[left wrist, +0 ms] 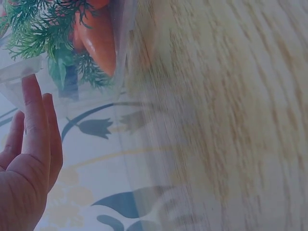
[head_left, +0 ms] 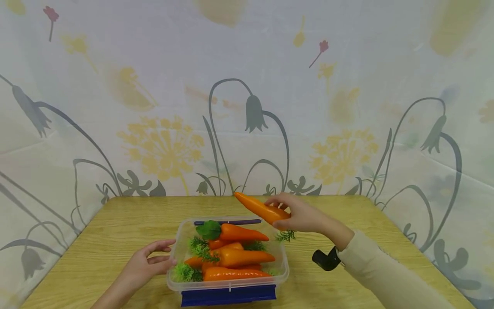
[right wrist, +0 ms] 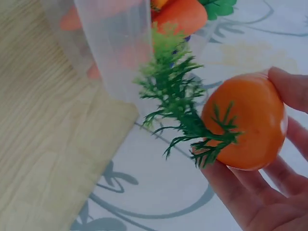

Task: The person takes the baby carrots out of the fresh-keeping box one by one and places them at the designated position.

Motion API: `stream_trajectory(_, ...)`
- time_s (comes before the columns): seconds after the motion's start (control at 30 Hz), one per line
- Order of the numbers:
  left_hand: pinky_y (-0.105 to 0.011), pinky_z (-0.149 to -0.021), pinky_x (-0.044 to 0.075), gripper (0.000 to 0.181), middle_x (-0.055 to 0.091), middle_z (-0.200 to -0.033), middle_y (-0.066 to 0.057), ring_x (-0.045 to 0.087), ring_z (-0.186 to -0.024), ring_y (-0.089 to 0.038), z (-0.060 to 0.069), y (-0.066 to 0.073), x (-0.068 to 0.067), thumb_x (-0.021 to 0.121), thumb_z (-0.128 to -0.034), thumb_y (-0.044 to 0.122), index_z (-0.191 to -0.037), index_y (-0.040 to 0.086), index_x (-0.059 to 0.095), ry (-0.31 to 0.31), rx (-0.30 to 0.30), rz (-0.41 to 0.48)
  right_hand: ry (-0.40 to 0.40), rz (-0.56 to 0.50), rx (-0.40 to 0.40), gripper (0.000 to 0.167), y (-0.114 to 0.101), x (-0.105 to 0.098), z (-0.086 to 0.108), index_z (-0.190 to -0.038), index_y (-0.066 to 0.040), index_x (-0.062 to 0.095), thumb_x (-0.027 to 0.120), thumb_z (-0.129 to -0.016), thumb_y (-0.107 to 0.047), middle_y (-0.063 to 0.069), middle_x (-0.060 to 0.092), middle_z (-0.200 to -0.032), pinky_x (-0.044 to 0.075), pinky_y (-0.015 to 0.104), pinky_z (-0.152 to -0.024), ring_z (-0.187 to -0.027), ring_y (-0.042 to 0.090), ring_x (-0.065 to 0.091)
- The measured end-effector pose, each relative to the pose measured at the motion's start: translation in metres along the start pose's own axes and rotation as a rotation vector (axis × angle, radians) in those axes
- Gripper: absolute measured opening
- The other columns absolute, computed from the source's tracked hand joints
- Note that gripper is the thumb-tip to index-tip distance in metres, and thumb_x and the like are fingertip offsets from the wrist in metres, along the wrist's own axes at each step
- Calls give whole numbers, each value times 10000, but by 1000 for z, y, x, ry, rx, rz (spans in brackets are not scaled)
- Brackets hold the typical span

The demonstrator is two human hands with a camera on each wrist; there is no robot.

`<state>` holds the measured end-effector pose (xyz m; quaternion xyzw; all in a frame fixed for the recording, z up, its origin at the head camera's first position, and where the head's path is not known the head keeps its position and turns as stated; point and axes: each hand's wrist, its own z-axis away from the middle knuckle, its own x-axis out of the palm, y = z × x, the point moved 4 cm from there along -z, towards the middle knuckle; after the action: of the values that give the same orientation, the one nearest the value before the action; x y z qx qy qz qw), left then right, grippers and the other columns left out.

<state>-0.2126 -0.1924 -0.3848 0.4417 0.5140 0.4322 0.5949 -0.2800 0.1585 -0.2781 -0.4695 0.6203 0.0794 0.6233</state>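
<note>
Above the back right corner of a clear plastic box, my right hand grips an orange toy carrot. Its tip points up to the left, and green feathery leaves hang from its thick end in the right wrist view. Fingers and thumb wrap round the thick end. My left hand is at the box's left side, its fingers loosely extended and touching the rim. Inside the box several toy carrots lie piled, with green tops mostly to the left.
Blue latches run along the box's front and back sides. The box stands on a wood-grain table, with a flower-patterned cloth hanging behind. A black device sits at the right wrist.
</note>
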Motion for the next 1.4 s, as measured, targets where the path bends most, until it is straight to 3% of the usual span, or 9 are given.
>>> stream_trajectory(0.3, -396, -740, 532, 577, 456, -1206, -192, 549, -1076, -337, 0, -1, 0, 695, -846, 134, -1339, -41, 451, 3, -6, 2, 200, -85, 158, 454, 21, -4, 19, -1252, -38, 544, 696, -845, -169, 110, 559, -1043, 506, 301, -637, -882, 263, 544)
stream_trajectory(0.5, -397, -742, 531, 581, 447, -1211, -195, 541, -1084, -343, 0, -2, 0, 694, -848, 136, -1343, -40, 446, -5, -9, 5, 286, -137, 241, 486, 33, -4, 30, -1267, -18, 534, 691, -857, -227, 145, 569, -1049, 498, 305, -603, -867, 275, 552)
stream_trajectory(0.8, -401, -754, 528, 592, 423, -1230, -224, 536, -1091, -349, 1, -1, 0, 671, -866, 140, -1357, -65, 411, -57, 20, 35, 365, -227, 326, 498, 52, 4, 46, -1279, -11, 517, 694, -854, -202, 176, 544, -1057, 531, 347, -612, -863, 281, 561)
stream_trajectory(0.97, -403, -756, 527, 592, 426, -1228, -220, 529, -1099, -359, 0, -1, 0, 673, -866, 148, -1357, -60, 415, -56, 14, 34, 399, -233, 412, 515, 68, 11, 54, -1274, 3, 520, 700, -849, -224, 177, 533, -1073, 540, 359, -629, -873, 273, 567)
stream_trajectory(1.4, -402, -758, 527, 593, 429, -1229, -217, 530, -1099, -359, 0, -1, 0, 674, -865, 151, -1359, -54, 417, -48, 8, 23, 444, -304, 537, 513, 99, 35, 64, -1252, 33, 528, 708, -842, -219, 168, 528, -1014, 546, 318, -621, -839, 250, 581)
